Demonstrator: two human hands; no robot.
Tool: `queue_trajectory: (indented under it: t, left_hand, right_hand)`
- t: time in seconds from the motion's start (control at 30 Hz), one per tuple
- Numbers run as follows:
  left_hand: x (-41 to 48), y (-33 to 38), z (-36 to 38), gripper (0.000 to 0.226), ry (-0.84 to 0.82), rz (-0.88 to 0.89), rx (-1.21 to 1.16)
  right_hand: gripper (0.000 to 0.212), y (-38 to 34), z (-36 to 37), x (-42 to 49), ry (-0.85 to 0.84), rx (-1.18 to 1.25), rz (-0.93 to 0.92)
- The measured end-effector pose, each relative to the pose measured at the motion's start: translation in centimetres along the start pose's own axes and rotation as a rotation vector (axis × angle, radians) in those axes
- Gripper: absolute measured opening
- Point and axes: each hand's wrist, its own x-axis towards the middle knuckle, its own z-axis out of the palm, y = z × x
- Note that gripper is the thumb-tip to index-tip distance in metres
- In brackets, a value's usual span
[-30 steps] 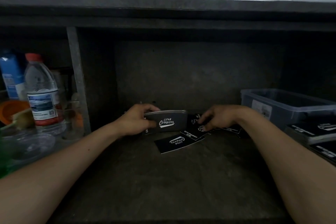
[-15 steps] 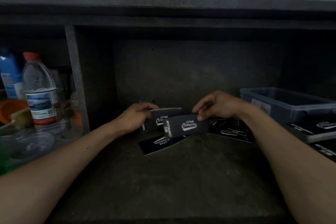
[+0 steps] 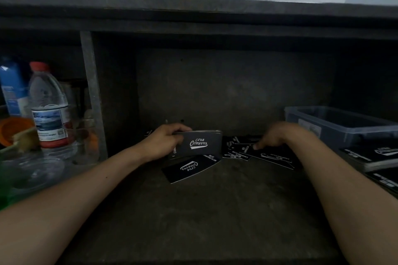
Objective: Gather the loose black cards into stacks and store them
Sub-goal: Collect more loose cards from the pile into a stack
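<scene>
— While the stack of black cards (image 3: 199, 143) stands on its long edge near the back of the shelf (image 3: 193, 211), which hand has it?

— The left hand (image 3: 164, 143) is clamped on it, fingers curled over the top edge, so that the white "Club Camping" print on the front card faces the camera.

— And the loose ones?

— One single card (image 3: 190, 168) lies flat just in front of the stack, its print upside down to the viewer. A spread of scattered cards (image 3: 258, 155) overlaps to the right of the stack, some face down with small white text showing.

— What is the right hand doing?

— The right hand (image 3: 273, 135) rests palm down on that spread, its fingertips (image 3: 256, 146) pressing the top cards. Whether it grips any one card cannot be told; the fingers are bent and close together.

— What lies farther out?

— A clear plastic bin (image 3: 336, 122) sits at the right, behind the right forearm, and just in front of it finished piles of cards (image 3: 370, 157) lie at the frame's edge. Past an upright divider (image 3: 92, 97) on the left stands a water bottle (image 3: 48, 107) with a red cap, a blue carton (image 3: 13, 90) behind it and an orange bowl (image 3: 11, 129) beside it.
</scene>
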Motion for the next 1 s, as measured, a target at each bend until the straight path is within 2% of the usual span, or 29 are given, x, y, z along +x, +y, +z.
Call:
queue_trajectory:
  t: [0.1, 0.27, 0.37, 0.43, 0.47, 0.53, 0.6, 0.73, 0.83, 1.0]
  left_hand:
    - [0.2, -0.1, 0.0, 0.037, 0.022, -0.012, -0.002]
    - [0.6, -0.8, -0.4, 0.037, 0.058, -0.007, 0.066]
    - [0.8, -0.9, -0.8, 0.036, 0.117, -0.022, 0.049]
    - [0.8, -0.7, -0.7, 0.036, 0.147, -0.021, 0.036]
    - [0.8, -0.6, -0.6, 0.036, 0.161, -0.017, 0.032]
    - [0.8, -0.6, -0.6, 0.036, 0.179, -0.014, 0.033]
    - [0.9, -0.7, -0.6, 0.036, 0.156, -0.027, 0.038]
    - [0.9, -0.9, -0.4, 0.034, 0.106, -0.069, 0.026]
    - [0.9, -1.1, -0.7, 0.037, 0.103, -0.059, 0.050]
    - [0.4, -1.2, -1.2, 0.049, 0.056, -0.042, 0.108]
  right_hand:
    - [0.054, 0.1, -0.3, -1.2, -0.008, -0.046, -0.005]
    - [0.024, -1.4, 0.7, -0.4, -0.142, 0.408, -0.177]
    - [0.029, -1.3, 0.7, 0.1, -0.027, 0.479, -0.274]
    - [0.035, -0.9, 0.5, 0.4, 0.122, 0.440, -0.311]
    - [0.042, -0.7, 0.5, 0.5, 0.144, 0.404, -0.330]
    - [0.053, -0.7, 0.8, 0.5, 0.045, 0.281, -0.361]
    - [0.054, -0.7, 1.0, 0.4, -0.036, 0.235, -0.375]
    - [0.055, -0.1, 0.9, 1.0, -0.047, 0.301, -0.380]
    - [0.045, -0.2, 0.9, 1.4, -0.033, 0.286, -0.375]
    - [0.054, -0.2, 0.2, 0.2, -0.118, 0.277, -0.396]
